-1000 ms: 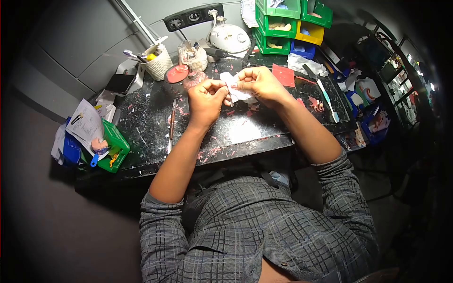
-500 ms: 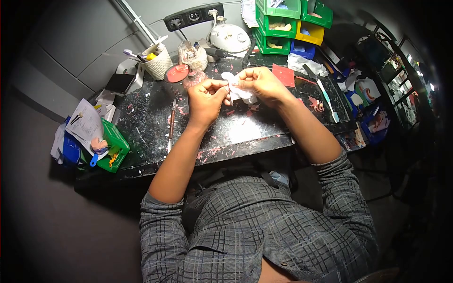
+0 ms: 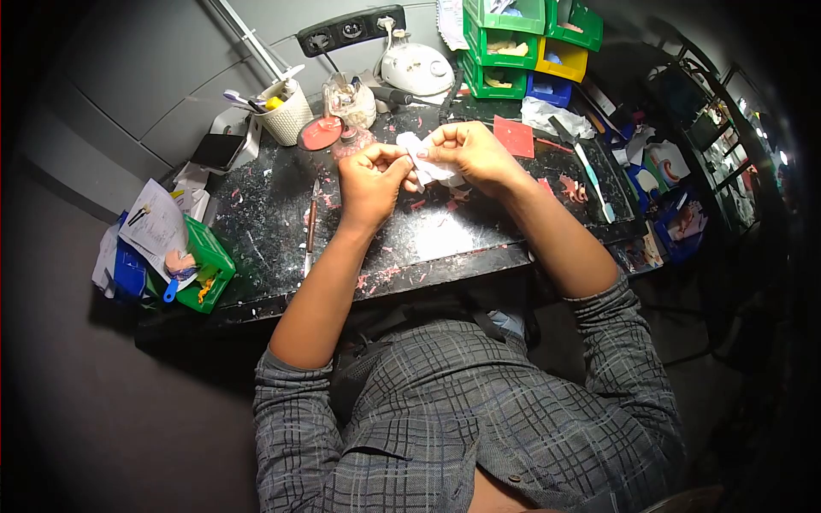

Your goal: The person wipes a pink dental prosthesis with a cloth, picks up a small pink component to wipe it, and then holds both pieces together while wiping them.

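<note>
Above the middle of the black worktable [image 3: 274,222], my two hands meet at a crumpled white tissue [image 3: 438,171]. My left hand [image 3: 374,184] is closed, its thumb and fingers pinching the tissue's left side. From the right, my right hand [image 3: 473,158] grips the same tissue between thumb and fingers. Whether something small is wrapped inside cannot be seen. A wax knife with a brown handle [image 3: 313,221] lies left of my left hand. Beyond my right hand is a flat red wax sheet [image 3: 514,137].
Green bins [image 3: 506,47] are stacked at the back right, beside a white domed device [image 3: 417,68]. A woven cup [image 3: 287,118] holds brushes at the back left. A toothbrush [image 3: 593,184] lies on the right. One green bin [image 3: 208,252] stands at the left edge. Pink wax scraps litter the tabletop.
The white tissue has shifted and folded slightly between my fingers. Both hands stay in nearly the same place, still pinching it.
</note>
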`<state>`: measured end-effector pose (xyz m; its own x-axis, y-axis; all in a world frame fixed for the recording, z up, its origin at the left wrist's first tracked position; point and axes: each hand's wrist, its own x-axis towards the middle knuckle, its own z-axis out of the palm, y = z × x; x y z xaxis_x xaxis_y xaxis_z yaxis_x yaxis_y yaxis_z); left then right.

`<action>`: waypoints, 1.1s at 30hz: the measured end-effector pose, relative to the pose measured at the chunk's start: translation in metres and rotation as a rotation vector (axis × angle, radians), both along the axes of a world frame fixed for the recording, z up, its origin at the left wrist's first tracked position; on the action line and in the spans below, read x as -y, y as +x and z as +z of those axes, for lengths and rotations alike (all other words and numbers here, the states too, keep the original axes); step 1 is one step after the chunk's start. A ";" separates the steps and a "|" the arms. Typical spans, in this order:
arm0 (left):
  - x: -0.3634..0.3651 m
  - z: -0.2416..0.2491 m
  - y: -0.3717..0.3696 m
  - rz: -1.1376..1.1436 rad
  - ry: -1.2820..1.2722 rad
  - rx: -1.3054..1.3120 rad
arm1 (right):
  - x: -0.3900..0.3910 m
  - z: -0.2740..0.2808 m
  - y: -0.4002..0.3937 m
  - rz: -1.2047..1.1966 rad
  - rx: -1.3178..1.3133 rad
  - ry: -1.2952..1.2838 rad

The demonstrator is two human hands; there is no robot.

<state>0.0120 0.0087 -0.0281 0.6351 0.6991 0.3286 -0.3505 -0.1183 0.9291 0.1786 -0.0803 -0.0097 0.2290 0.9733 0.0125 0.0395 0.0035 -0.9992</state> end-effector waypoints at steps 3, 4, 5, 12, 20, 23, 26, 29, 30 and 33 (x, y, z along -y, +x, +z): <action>0.003 0.003 0.000 0.038 -0.001 -0.009 | -0.001 -0.003 0.005 0.022 -0.028 -0.020; 0.002 0.002 0.001 0.044 0.010 -0.026 | -0.002 -0.006 0.006 0.030 -0.064 -0.007; 0.002 0.002 0.001 0.050 0.022 -0.043 | -0.003 -0.008 0.007 0.037 -0.101 0.006; -0.001 0.006 -0.002 0.120 0.063 -0.049 | -0.002 -0.008 0.012 -0.030 0.021 -0.040; -0.003 0.014 -0.005 0.146 0.028 0.074 | 0.000 0.004 0.008 -0.210 0.097 0.133; -0.001 0.015 -0.005 0.145 0.047 0.107 | 0.000 0.002 0.016 -0.164 0.212 0.041; -0.003 0.010 -0.004 0.157 0.073 0.117 | -0.001 -0.003 0.012 -0.075 0.448 0.215; -0.003 0.009 -0.004 0.175 0.086 0.113 | 0.003 0.004 -0.005 -0.126 0.515 0.199; -0.002 0.010 -0.005 0.181 0.091 0.108 | 0.004 0.006 -0.007 -0.120 0.547 0.219; -0.001 0.012 -0.006 0.192 0.094 0.099 | 0.008 0.011 -0.012 -0.093 0.505 0.198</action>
